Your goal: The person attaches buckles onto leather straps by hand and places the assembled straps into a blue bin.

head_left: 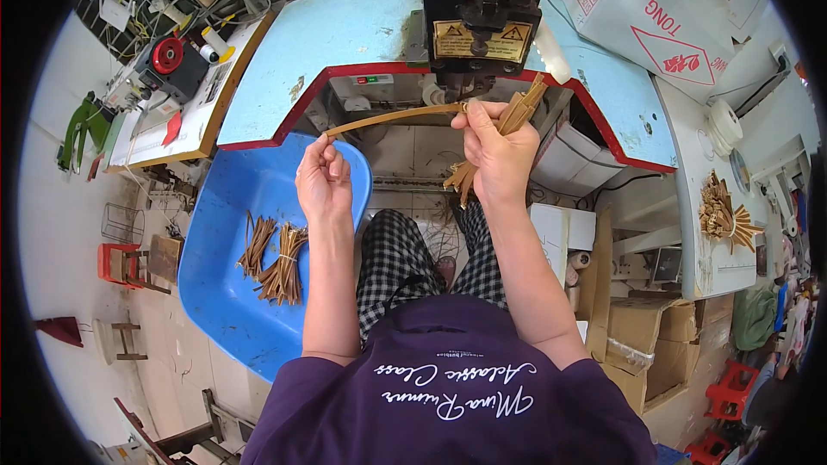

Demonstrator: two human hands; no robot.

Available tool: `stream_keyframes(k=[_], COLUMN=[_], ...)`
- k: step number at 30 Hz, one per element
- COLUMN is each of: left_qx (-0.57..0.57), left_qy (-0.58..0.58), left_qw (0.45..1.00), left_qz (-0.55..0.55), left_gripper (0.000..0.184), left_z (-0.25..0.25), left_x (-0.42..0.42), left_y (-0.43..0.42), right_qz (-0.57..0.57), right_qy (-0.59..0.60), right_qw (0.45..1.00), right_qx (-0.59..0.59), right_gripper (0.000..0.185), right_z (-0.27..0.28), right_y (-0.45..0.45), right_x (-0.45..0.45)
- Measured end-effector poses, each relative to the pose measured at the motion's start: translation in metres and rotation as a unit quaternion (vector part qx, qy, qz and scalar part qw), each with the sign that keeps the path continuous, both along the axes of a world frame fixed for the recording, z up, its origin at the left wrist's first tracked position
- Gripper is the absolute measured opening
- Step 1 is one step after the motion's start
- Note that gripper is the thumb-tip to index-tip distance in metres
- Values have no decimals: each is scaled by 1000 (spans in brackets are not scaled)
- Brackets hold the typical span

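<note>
A single brown strip point(396, 117), like a thin leather strap, stretches in a slight arch between my two hands. My left hand point(326, 179) is closed, pinching the strip's left end between thumb and fingertips. In my right hand point(501, 151) a bundle of similar brown strips point(522, 107) is gripped, its lower ends fanning out below the palm. The thumb and forefinger of that hand also meet the right end of the single strip. Just beyond my right hand hangs the head of a dark machine point(482, 13) with a yellow warning label.
A light blue worktable point(353, 21) with a red edge curves around the machine. To the left stands a blue tub point(207, 293) with tied bundles of brown strips point(284, 271) inside. Another bundle point(725, 213) lies on the right-hand table. Cardboard boxes point(663, 26) sit at the back right.
</note>
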State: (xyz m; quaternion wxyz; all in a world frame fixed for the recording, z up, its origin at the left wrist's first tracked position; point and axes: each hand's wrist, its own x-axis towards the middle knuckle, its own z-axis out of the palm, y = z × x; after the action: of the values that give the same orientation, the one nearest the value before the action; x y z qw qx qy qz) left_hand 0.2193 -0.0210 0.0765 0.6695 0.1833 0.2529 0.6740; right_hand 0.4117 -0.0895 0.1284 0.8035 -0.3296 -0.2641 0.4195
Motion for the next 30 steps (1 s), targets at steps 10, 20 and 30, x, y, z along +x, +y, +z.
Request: stream_keyframes(k=[10,20,30], left_qx=[343,255,157], left_qy=[630,457,332], left_qw=[690,834,909], left_qz=[99,-175,-197], left_gripper=[29,9,8], left_z=[8,29,58], left_x=[35,70,92], left_y=[-27,-26,-20], right_qz=[158,75,-32], right_qy=[-28,-70,-44], right_qw=[985,995,998], right_qx=[-68,-5,-22], right_gripper=[7,7,7], right_z=[-32,-14,-9], right_y=[-1,-8,0], right_x=[7,11,12])
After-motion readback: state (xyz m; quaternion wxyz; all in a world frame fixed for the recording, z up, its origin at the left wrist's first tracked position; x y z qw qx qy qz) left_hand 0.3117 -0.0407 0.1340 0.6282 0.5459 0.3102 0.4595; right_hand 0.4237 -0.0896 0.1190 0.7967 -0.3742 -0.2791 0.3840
